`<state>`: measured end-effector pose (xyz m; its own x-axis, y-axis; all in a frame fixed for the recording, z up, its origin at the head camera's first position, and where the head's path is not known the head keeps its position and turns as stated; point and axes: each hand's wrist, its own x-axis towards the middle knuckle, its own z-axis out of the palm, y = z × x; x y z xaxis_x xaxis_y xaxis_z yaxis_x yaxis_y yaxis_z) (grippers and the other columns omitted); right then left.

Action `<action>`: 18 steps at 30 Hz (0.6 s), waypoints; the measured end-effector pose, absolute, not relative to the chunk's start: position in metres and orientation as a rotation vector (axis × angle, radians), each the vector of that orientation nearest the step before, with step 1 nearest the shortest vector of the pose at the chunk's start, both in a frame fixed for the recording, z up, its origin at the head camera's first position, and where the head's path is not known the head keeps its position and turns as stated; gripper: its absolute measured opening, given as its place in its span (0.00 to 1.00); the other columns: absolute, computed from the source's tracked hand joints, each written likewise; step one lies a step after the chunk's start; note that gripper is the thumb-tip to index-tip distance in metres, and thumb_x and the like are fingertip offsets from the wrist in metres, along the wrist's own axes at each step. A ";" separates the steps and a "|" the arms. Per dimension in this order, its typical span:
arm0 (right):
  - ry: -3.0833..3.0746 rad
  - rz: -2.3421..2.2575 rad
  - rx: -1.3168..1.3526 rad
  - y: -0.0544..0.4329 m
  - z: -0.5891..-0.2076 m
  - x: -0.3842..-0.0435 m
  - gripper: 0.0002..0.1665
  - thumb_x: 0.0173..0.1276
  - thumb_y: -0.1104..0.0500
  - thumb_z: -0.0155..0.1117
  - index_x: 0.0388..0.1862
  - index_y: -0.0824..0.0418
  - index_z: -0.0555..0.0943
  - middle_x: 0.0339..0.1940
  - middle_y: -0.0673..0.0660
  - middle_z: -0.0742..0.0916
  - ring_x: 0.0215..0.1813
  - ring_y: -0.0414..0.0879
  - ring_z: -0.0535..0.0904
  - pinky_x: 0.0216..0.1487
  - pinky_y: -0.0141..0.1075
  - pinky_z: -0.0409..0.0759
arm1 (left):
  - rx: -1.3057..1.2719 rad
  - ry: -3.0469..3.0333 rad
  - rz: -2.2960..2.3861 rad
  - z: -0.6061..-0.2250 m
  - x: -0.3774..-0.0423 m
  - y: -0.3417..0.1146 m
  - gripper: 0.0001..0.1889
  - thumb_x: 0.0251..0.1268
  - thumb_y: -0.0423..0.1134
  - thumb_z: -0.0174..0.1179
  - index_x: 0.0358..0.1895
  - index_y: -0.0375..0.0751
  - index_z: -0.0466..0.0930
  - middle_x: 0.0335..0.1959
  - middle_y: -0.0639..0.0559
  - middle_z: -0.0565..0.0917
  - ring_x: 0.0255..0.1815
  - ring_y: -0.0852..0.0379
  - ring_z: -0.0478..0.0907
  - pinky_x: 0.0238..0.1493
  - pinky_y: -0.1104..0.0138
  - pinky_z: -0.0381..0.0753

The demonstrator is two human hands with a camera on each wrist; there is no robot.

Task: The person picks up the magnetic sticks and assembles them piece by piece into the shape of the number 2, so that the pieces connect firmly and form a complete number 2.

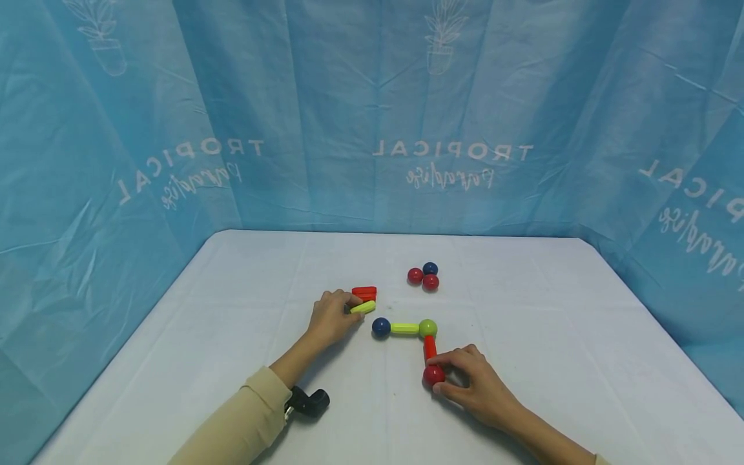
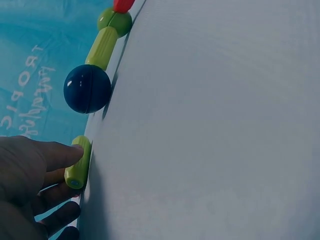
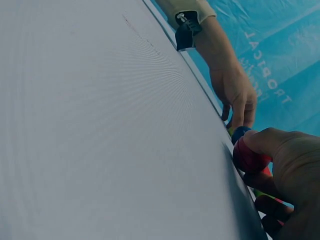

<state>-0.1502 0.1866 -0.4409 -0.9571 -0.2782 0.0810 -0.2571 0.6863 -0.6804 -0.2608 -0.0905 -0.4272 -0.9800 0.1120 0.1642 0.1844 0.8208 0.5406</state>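
In the head view, an L-shaped chain lies on the white table: a blue ball (image 1: pixel 381 328), a yellow-green rod (image 1: pixel 404 329), a green ball (image 1: pixel 427 328), a red rod (image 1: pixel 430 347) and a red ball (image 1: pixel 433 374) at the near end. My right hand (image 1: pixel 479 387) grips that red ball between thumb and fingers. My left hand (image 1: pixel 334 318) pinches a loose yellow-green rod (image 2: pixel 78 162) by thumb and finger, just left of the blue ball and apart from it. Beyond its fingertips lie red rods (image 1: pixel 364 291), partly hidden by the hand.
Two red balls (image 1: pixel 415 276) and another blue ball (image 1: pixel 430 268) sit together farther back on the table (image 1: pixel 523 303). A blue printed curtain (image 1: pixel 349 116) surrounds the back and sides. A black wrist-worn device (image 1: pixel 310 402) sticks out below the left sleeve.
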 end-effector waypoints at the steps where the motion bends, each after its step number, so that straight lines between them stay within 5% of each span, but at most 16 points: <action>1: 2.860 -1.145 -0.456 0.187 -0.441 -0.150 0.26 0.50 0.52 0.74 0.48 0.33 0.79 0.42 0.35 0.81 0.47 0.40 0.67 0.45 0.30 0.70 | -0.237 -2.877 -0.872 -0.428 -0.261 -0.091 0.14 0.53 0.40 0.67 0.44 0.44 0.84 0.40 0.51 0.82 0.41 0.55 0.70 0.44 0.59 0.66; 18: 2.849 -1.136 -0.449 0.185 -0.439 -0.150 0.25 0.51 0.51 0.74 0.49 0.34 0.79 0.43 0.35 0.80 0.47 0.40 0.67 0.45 0.31 0.69 | -0.216 -2.826 -1.070 -0.417 -0.247 -0.094 0.11 0.55 0.36 0.65 0.43 0.46 0.86 0.39 0.51 0.82 0.41 0.54 0.70 0.42 0.63 0.65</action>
<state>-0.1498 0.1853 -0.4393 -0.9571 -0.2818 0.0677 -0.2510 0.6897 -0.6792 -0.2471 -0.0937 -0.4172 -0.9836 0.0935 0.1542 0.1722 0.7411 0.6490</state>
